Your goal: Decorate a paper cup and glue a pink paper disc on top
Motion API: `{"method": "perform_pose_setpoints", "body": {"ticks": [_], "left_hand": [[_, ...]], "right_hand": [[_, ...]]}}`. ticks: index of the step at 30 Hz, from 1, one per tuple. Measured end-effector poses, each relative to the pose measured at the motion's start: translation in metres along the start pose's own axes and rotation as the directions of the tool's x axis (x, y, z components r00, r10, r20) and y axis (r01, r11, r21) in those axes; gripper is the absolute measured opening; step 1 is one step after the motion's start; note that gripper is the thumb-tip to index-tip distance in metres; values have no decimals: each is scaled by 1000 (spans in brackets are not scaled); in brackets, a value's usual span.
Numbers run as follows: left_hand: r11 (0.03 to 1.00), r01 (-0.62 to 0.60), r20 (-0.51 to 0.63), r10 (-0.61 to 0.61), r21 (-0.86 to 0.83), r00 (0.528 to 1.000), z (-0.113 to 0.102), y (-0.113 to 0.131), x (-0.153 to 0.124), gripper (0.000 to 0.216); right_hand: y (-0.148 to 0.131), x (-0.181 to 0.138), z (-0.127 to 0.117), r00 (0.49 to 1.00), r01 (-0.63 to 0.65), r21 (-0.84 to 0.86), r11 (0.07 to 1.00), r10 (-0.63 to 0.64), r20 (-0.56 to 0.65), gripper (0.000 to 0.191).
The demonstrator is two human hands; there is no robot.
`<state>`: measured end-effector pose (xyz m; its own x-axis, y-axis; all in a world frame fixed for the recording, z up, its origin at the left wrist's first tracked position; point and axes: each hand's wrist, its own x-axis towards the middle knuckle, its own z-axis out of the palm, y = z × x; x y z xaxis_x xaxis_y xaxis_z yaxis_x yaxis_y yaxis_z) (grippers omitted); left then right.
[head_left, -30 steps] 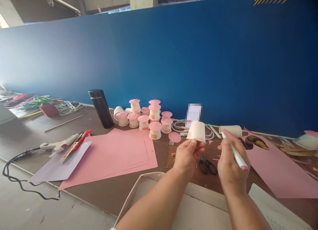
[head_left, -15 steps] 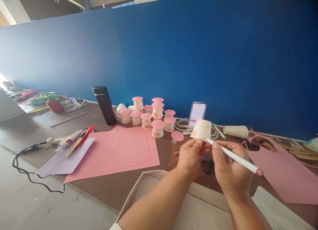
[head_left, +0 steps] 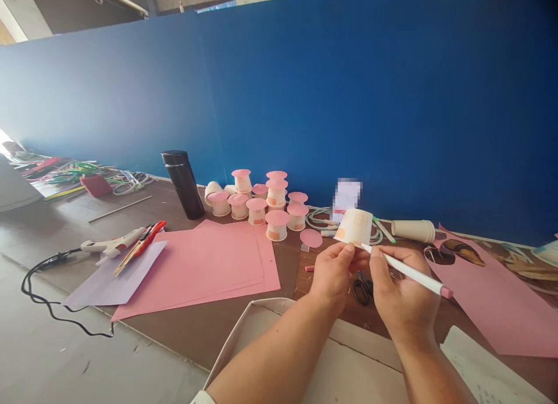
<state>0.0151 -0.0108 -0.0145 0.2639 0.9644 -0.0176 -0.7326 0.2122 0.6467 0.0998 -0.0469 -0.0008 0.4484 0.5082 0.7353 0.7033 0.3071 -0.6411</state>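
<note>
Pinching the cup (head_left: 354, 225) is the left hand (head_left: 329, 274); the right hand (head_left: 403, 293) grasps a marker (head_left: 414, 270) near its rim; behind the cup, a card (head_left: 347, 195) is pixelated, unreadable.

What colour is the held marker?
The marker is white with a pink end, best in head view.

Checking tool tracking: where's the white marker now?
In the head view, right of centre: the right hand grips the white marker, its tip close to the lower rim of the paper cup held in the left hand.
</note>
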Motion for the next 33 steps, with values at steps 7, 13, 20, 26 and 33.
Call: {"method": "perform_pose_setpoints", "body": {"ticks": [7, 13, 20, 26, 33], "left_hand": [[1000, -2, -5, 2, 14, 1000, -2, -2, 2, 45], [1000, -4, -13, 5, 16, 1000, -4, -3, 3, 45], [1000, -8, -18, 8, 26, 1000, -5, -3, 3, 43], [999, 4, -38, -3, 33, 999, -4, -2, 2, 44], [999, 4, -35, -3, 39, 999, -6, -2, 3, 43]], "right_hand": [[3, -1, 1, 1000, 5, -7, 1000, -5, -11, 20], [6, 0, 0, 1000, -5, 2, 1000, 5, 25, 21], [6, 0, 0, 998, -56, -11, 998, 56, 25, 23], [6, 1, 0, 999, -48, -46, 998, 48, 5, 23], [10, 0, -1, 1000, -18, -46, 999, 19, 7, 23]]}}
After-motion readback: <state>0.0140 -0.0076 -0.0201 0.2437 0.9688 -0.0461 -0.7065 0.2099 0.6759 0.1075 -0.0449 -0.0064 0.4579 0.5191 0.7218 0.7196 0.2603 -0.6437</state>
